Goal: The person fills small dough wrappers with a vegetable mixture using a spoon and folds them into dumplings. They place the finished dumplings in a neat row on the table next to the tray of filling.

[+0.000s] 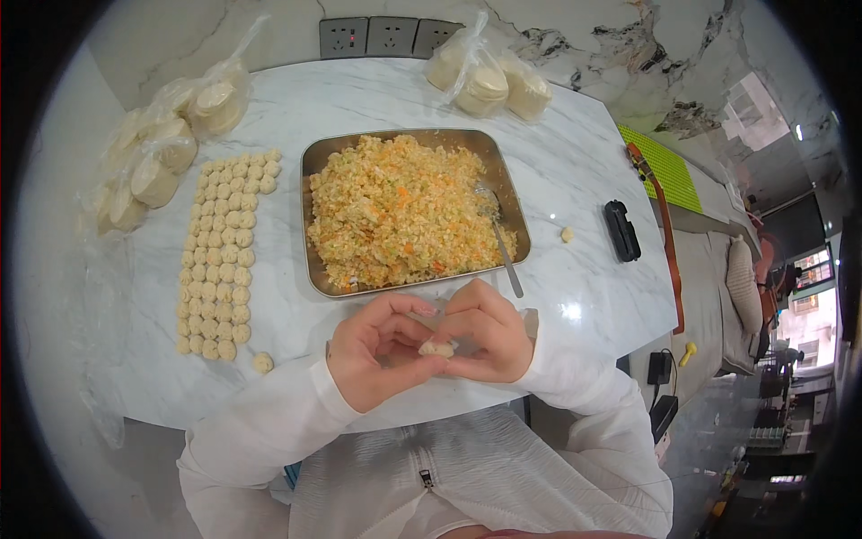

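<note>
Both my left hand (384, 347) and my right hand (486, 331) pinch a small dumpling (436, 348) between their fingertips, just in front of a steel tray (308, 252). Chopped filling with orange and green bits (404, 209) is heaped in the tray. A metal spoon (506, 259) leans in its right side, handle over the near rim. Left of the tray, small round dumplings (219, 256) stand in close rows. One separate dumpling (263, 362) lies near my left sleeve. Part of the held dumpling is hidden by my fingers.
Plastic bags of round wrappers lie at the back left (155, 158) and back centre (481, 81). To the right are a small pale lump (566, 234) and a black case (621, 231) on the marbled table (579, 290). Wall sockets (392, 37) sit behind.
</note>
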Tool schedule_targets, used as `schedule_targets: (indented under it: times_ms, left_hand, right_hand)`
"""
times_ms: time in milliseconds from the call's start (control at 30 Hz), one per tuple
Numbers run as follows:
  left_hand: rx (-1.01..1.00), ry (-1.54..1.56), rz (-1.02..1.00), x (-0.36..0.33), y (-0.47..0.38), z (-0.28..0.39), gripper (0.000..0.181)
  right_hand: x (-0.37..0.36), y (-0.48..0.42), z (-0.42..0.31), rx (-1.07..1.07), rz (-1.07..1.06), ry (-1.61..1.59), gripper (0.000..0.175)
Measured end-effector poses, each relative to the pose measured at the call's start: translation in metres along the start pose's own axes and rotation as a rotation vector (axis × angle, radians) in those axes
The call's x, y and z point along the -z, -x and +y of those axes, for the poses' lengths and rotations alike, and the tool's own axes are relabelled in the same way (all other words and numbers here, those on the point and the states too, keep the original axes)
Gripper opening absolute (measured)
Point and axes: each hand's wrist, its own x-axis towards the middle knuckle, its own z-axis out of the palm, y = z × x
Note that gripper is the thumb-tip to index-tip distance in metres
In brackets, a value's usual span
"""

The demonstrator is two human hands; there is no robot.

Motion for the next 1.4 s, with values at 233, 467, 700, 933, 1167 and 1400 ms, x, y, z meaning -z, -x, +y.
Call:
schedule_targets:
  times_ms: [233, 467, 700, 933, 1167, 1400]
  left_hand:
    - [0.021, 0.105, 0.003, 0.003, -0.003, -0.003, 0.052]
    - [0.081, 0.129, -0.011, 0.003, -0.003, 0.001, 0.054]
    - [0.068, 0.178, 0.034, 0.003, -0.003, 0.000, 0.054]
    - [0.072, 0.129, 0.029, 0.004, -0.003, -0.001, 0.052]
    - [0.055, 0.108, 0.057, 0.005, -0.004, -0.002, 0.053]
    - [0.077, 0.152, 0.063, 0.004, -0.003, -0.002, 0.051]
  right_hand:
    - [0.004, -0.013, -0.008, -0.003, -0.040, -0.010, 0.038]
    - [0.006, -0.005, 0.000, -0.014, -0.013, -0.032, 0.034]
    - [0.006, -0.016, -0.010, -0.140, -0.098, -0.141, 0.042]
    - [0.012, -0.009, 0.002, -0.132, -0.128, -0.217, 0.038]
    - [0.009, -0.011, -0.003, -0.163, -0.064, -0.172, 0.038]
    - [0.006, -0.007, 0.000, -0.117, -0.040, -0.156, 0.037]
